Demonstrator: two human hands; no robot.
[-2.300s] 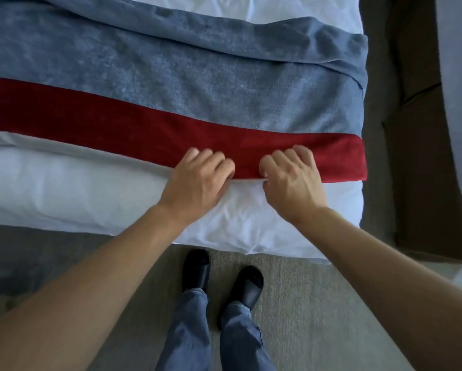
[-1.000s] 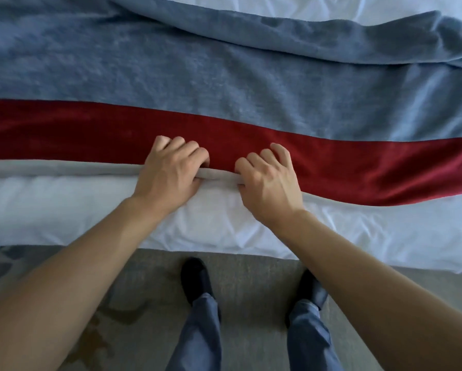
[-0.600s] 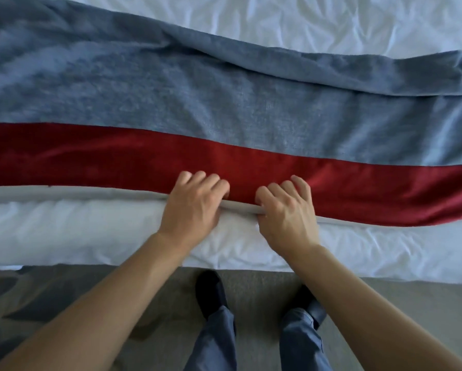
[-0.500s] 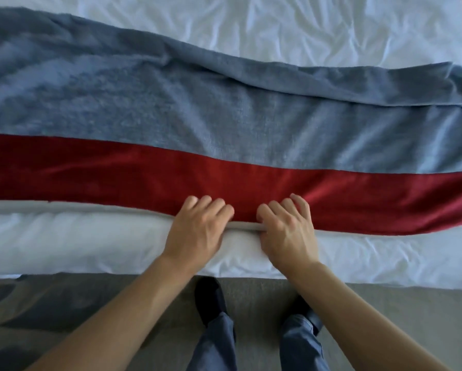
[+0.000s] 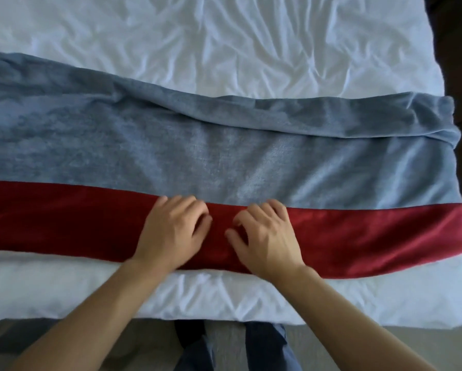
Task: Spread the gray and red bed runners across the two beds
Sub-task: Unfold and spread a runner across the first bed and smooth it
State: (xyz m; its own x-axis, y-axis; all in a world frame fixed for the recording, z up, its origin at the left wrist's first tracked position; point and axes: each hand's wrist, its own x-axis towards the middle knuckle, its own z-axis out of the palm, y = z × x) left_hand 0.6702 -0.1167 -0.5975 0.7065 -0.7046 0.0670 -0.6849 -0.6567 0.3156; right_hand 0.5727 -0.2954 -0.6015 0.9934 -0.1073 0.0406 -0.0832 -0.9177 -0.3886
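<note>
While your left hand and right hand lie palm-down on the red band of the bed runner, fingers loosely spread and slightly curled, neither one pinches or grasps any cloth; they only press on it, side by side and just apart. That red band runs along the near side of the bed, with the gray part of the runner beyond it, and the white duvet shows bare between the red edge and the foot of the mattress. The likeliest trouble, in my judgement, is the far gray edge: it lies in a long raised fold that slants from the left toward the right end, and if you push forward from the red band the slack may bunch further there instead of flattening. Sliding both palms outward could also drag the whole runner askew, since nothing pins it, and its red edge already bows rather than lying straight. At the right end the cloth hangs just over the bed's side, so a hard sweep that way could pull more of it off. No containers appear anywhere in view, so nothing here holds or is held inside anything. A second bed is not visible.
</note>
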